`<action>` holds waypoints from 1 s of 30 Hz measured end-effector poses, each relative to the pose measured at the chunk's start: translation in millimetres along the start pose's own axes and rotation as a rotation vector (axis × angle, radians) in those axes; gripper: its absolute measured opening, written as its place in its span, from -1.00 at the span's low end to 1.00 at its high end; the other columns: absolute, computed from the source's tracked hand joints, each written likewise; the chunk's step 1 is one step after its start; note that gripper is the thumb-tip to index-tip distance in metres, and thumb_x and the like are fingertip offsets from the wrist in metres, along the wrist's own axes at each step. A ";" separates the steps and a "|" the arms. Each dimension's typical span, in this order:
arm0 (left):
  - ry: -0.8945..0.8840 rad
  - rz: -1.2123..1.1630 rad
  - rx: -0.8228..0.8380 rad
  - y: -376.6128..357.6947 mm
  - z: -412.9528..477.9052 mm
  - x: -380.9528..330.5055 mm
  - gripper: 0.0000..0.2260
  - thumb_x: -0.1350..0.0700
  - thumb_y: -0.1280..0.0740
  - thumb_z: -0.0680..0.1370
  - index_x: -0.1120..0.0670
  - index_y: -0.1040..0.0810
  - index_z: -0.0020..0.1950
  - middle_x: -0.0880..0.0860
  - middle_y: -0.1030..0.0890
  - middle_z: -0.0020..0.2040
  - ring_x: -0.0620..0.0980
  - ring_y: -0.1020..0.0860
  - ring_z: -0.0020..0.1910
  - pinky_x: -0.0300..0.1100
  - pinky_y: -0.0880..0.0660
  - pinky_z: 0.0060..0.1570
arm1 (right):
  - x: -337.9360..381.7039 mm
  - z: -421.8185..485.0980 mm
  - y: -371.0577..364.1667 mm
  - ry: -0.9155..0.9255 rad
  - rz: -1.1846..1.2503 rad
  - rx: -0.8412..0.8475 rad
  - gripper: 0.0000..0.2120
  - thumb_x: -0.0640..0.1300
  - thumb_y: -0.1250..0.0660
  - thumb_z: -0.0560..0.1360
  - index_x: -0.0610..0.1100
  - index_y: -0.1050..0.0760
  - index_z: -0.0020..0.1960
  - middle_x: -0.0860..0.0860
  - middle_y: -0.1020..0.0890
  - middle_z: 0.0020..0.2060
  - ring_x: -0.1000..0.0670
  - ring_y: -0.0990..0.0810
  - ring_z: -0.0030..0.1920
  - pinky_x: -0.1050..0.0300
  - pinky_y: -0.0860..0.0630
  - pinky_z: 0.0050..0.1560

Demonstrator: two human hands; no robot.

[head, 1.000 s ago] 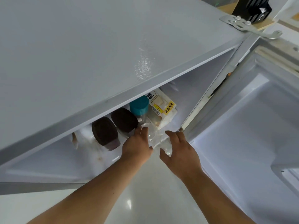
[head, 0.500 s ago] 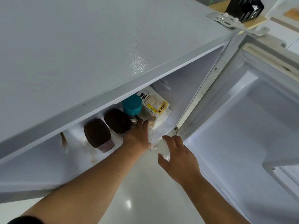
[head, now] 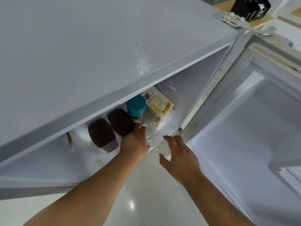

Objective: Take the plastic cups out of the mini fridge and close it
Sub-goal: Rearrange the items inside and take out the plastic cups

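Observation:
I look down over the grey top of the mini fridge, whose door stands open to the right. Two clear plastic cups sit at the front of the bottom shelf. My left hand is curled around the left cup, fingers reaching behind it. My right hand wraps the right cup with thumb under and fingers over its rim. Both cups are still low at the shelf's front edge.
Behind the cups stand two dark-lidded jars, a teal-capped bottle and a bagged bread pack. The door's inner liner and shelf rail are to the right. Glossy white floor lies below.
Both hands have pushed a little deeper into the fridge and closed around the two cups; the right thumb now sits under its cup.

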State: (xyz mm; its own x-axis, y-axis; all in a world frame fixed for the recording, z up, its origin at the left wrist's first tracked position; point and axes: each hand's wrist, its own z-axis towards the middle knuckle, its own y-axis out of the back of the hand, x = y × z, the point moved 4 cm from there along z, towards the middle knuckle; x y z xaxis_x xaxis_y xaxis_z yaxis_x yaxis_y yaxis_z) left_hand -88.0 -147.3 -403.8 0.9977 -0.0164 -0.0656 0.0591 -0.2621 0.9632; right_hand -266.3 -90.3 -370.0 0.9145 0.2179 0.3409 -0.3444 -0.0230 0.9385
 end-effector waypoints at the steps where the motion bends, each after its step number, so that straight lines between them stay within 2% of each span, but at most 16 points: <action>1: 0.001 -0.004 -0.005 -1.1 -0.8 0.9 -0.40 -0.17 -0.39 0.52 0.02 -0.22 0.42 0.09 -0.43 0.39 0.14 -0.63 0.10 -0.03 -0.62 -0.06 | 0.9 0.7 0.4 0.005 -0.004 0.002 -0.37 0.17 -0.48 0.43 0.07 -0.35 0.42 0.03 -0.55 0.22 -0.02 -0.69 -0.15 0.13 -0.63 -0.26; 4: -0.015 -0.014 -0.014 -3.5 0.7 -0.1 -0.33 -0.21 -0.41 0.51 0.00 -0.17 0.46 0.08 -0.39 0.45 0.15 -0.61 0.17 0.00 -0.62 0.02 | 3.7 1.9 2.1 0.019 -0.009 0.006 -0.37 0.17 -0.47 0.44 0.07 -0.35 0.42 0.04 -0.54 0.20 -0.02 -0.68 -0.15 0.13 -0.62 -0.28; 10: -0.047 -0.002 0.029 -1.8 9.9 -11.1 -0.22 -0.24 -0.45 0.48 -0.02 -0.11 0.52 0.06 -0.28 0.55 0.14 -0.44 0.41 0.09 -0.56 0.22 | 4.7 0.9 3.7 0.028 -0.023 0.002 -0.38 0.17 -0.47 0.44 0.06 -0.36 0.42 0.03 -0.54 0.19 -0.01 -0.67 -0.18 0.14 -0.62 -0.30; 16: -0.115 0.045 0.081 2.1 17.7 -20.2 -0.29 -0.07 -0.42 0.56 -0.05 -0.08 0.57 0.06 -0.07 0.67 0.19 -0.35 0.50 0.12 -0.55 0.22 | -3.2 -5.0 5.9 0.004 -0.038 0.015 -0.39 0.17 -0.48 0.43 0.07 -0.36 0.41 0.04 -0.54 0.23 0.00 -0.68 -0.16 0.15 -0.62 -0.27; 22: -0.058 0.079 0.168 -2.5 25.8 -25.0 -0.28 0.09 -0.39 0.58 -0.03 -0.03 0.61 0.17 -0.06 0.66 0.27 -0.40 0.46 0.22 -0.51 0.23 | -5.6 -9.3 11.2 0.005 -0.037 0.038 -0.40 0.18 -0.45 0.46 0.08 -0.34 0.41 0.03 -0.53 0.25 0.00 -0.66 -0.16 0.13 -0.63 -0.25; 25: -0.068 0.101 0.173 -8.0 24.1 -28.8 -0.27 0.14 -0.38 0.57 0.01 -0.02 0.62 0.24 -0.15 0.61 0.26 -0.45 0.41 0.12 -0.55 0.19 | -4.5 -11.6 13.1 0.009 -0.040 0.038 -0.40 0.18 -0.46 0.45 0.08 -0.35 0.41 0.04 -0.53 0.23 -0.01 -0.66 -0.16 0.14 -0.62 -0.26; 28: -0.075 0.109 0.143 -11.3 20.7 -29.8 -0.32 0.11 -0.42 0.54 0.02 -0.13 0.56 0.24 -0.35 0.44 0.20 -0.55 0.26 0.01 -0.59 0.04 | -5.7 -14.7 13.5 -0.006 -0.038 0.034 -0.38 0.19 -0.49 0.43 0.08 -0.35 0.40 0.06 -0.54 0.22 -0.01 -0.67 -0.14 0.16 -0.60 -0.24; 30: -0.083 0.135 0.140 -12.7 17.7 -29.2 -0.34 0.05 -0.46 0.52 0.01 -0.18 0.51 0.20 -0.39 0.34 0.15 -0.57 0.17 -0.05 -0.58 -0.06 | -6.8 -17.5 13.0 -0.010 -0.037 0.028 -0.37 0.18 -0.51 0.41 0.08 -0.36 0.40 0.06 -0.55 0.20 -0.01 -0.67 -0.16 0.15 -0.61 -0.26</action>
State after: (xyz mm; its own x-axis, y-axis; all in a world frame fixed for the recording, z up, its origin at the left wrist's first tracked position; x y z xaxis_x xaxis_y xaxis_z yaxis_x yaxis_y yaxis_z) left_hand -118.5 -160.5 -418.7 0.9898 -0.1380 0.0347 -0.0857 -0.3832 0.9197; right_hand -280.7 -75.0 -361.1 0.9284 0.2097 0.3066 -0.3045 -0.0430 0.9515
